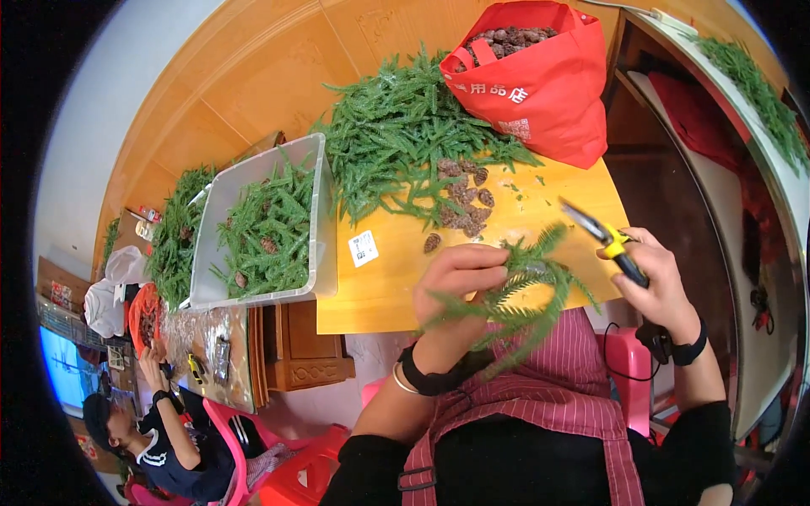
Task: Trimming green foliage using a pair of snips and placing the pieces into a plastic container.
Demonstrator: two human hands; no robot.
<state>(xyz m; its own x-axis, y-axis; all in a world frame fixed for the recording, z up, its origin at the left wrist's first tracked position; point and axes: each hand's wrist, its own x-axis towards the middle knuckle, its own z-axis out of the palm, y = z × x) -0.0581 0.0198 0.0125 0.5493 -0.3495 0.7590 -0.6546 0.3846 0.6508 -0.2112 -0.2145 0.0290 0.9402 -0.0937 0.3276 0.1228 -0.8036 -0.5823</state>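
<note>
We hold a green fir sprig (515, 295) in our left hand (460, 282), fingers closed on its stem, its long axis slanting up-right toward yellow-handled pliers (603, 236) gripped shut-fisted in our right hand (658, 282), just beside its tip, above the desk (396, 278) edge, pine cones (462, 198) and fir pile (396, 143) beyond

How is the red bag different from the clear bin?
The red bag is soft cloth and stands on the yellow board; the clear bin is stiff plastic and sits to the board's left. The bag is full of brown cones; the bin holds mostly green sprigs with just a few cones. The bag is tall and bulgy; the bin is shallow and boxy. Both are open on top.
</note>
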